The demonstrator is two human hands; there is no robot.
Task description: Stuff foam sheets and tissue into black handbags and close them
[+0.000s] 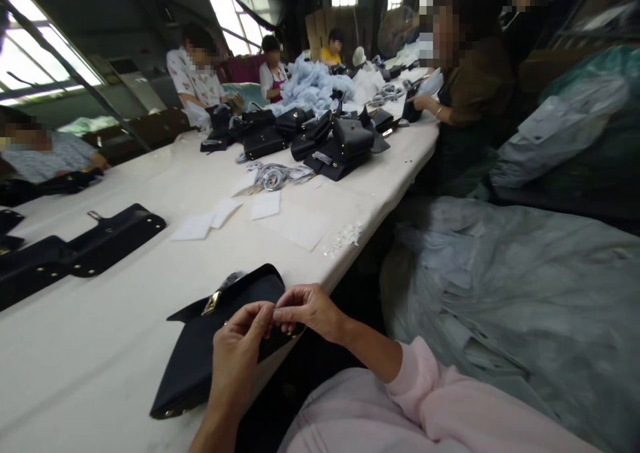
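A black handbag (195, 353) with a gold clasp (212, 302) lies on the white table near its front edge, its pointed flap to the left. Above the bag's near side, my left hand (243, 336) is closed, thumb and forefinger pinched. My right hand (310, 312) meets it from the right, also in a pinch. The fingertips of both come together over the bag; whatever they hold there is too small to make out. Gold studs show on the bag beside my fingers, and its near side is partly hidden behind my hands.
Black bag pieces (110, 240) lie at the left. White sheets (200, 225), clear plastic bits (345, 237) and wrapped straps (273, 174) are ahead, before piled black bags (310, 136). A co-worker (460, 86) stands at the right edge; others sit beyond. Large plastic sacks (510, 293) fill the right.
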